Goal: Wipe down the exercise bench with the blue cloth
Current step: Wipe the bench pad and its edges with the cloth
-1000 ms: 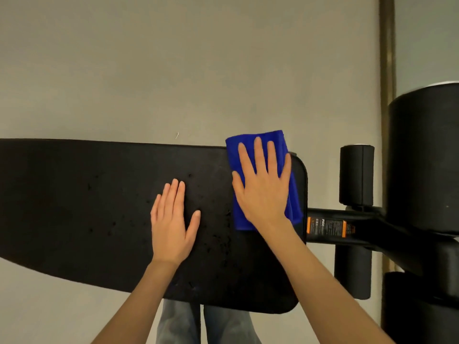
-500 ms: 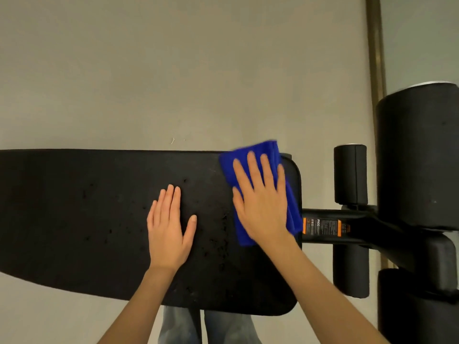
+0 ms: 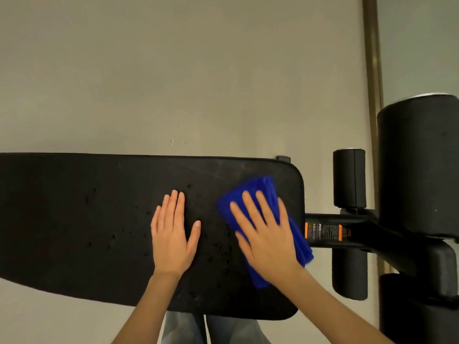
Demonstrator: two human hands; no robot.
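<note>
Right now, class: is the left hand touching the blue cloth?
Apart. The head view shows bare bench pad between the left hand and the blue cloth.

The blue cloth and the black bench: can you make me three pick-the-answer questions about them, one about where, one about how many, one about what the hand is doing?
1. Where on the bench does the blue cloth lie?
A. near its right end
B. at its far left end
C. on the floor under it

2. How many hands touch the bench top or the cloth?
A. none
B. one
C. two

3. How does the right hand hold the cloth?
A. pinched up in the air
B. pressed flat under an open palm
C. balled up in a fist

Answers:
1. A, since the cloth sits by the bench's rounded right end.
2. C, since the left hand lies flat on the bare pad and the right hand lies on the cloth.
3. B, since the fingers are spread flat over the cloth.
</note>
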